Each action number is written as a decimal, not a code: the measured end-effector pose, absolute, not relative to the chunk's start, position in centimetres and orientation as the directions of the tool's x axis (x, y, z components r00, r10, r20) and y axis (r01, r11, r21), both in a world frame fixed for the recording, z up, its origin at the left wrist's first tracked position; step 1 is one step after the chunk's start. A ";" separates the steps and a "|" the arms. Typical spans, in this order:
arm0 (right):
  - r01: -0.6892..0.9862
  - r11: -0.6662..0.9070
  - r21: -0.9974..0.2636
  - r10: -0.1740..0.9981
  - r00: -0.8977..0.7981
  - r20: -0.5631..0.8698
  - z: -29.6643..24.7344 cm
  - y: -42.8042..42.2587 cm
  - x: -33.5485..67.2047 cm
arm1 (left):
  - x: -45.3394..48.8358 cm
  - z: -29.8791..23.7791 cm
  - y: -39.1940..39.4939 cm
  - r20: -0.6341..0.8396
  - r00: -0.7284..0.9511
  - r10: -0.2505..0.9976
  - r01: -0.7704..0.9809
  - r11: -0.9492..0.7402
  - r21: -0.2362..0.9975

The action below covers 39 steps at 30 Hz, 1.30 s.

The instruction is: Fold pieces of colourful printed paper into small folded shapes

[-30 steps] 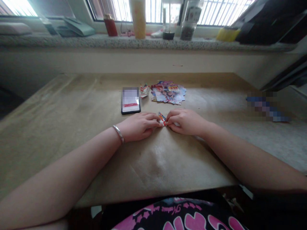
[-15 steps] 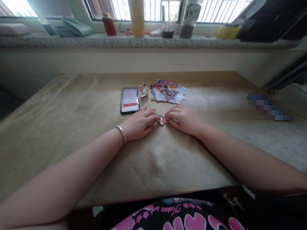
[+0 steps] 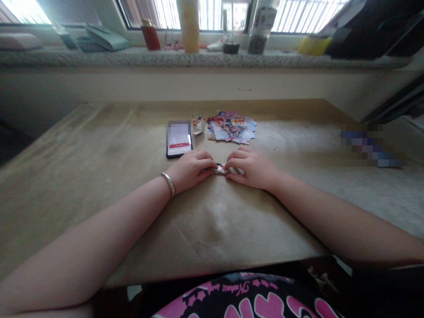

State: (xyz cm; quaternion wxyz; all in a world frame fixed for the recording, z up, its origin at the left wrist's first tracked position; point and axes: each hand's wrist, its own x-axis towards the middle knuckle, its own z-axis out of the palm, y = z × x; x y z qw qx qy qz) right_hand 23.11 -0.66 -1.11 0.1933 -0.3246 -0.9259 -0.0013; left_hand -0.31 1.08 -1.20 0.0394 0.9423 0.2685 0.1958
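Note:
A small folded piece of printed paper (image 3: 220, 168), white with red and dark marks, lies low over the table between my hands. My left hand (image 3: 194, 166) pinches its left end with thumb and fingers. At the right end, the fingertips and thumb of my right hand (image 3: 249, 167) close on it too. Fingers cover both ends of the paper. Behind it sits a folded paper piece (image 3: 198, 125) with red and white print, standing slightly raised. Beside that is a fanned stack of colourful printed sheets (image 3: 232, 128).
A phone (image 3: 179, 148) with a lit screen lies left of the folded piece. A bluish strip (image 3: 371, 148), blurred out, rests at the right of the table (image 3: 212, 229). Bottles, a red container (image 3: 151, 35) and a yellow object (image 3: 314, 44) stand along the windowsill.
The small paper has turned from a pointed, corner-forward shape to a flatter, narrower one. My left fingers have drawn from lying over it to pinching its end; my right grip has shifted slightly.

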 end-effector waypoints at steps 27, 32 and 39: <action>0.677 0.609 -0.414 0.793 -0.511 0.332 -1.5 -0.8 21.6 | 1.1 -0.4 -0.5 0.317 0.750 0.581 0.636 -0.765 -0.104; 0.706 0.560 -0.434 0.828 -0.450 0.336 -1.6 -0.7 21.5 | 1.0 -0.8 0.0 0.349 0.674 0.651 0.689 -0.724 0.019; 0.724 0.564 -0.396 0.823 -0.455 0.340 -1.8 -0.4 21.3 | 1.0 -1.3 0.6 0.361 0.651 0.668 0.651 -0.736 0.186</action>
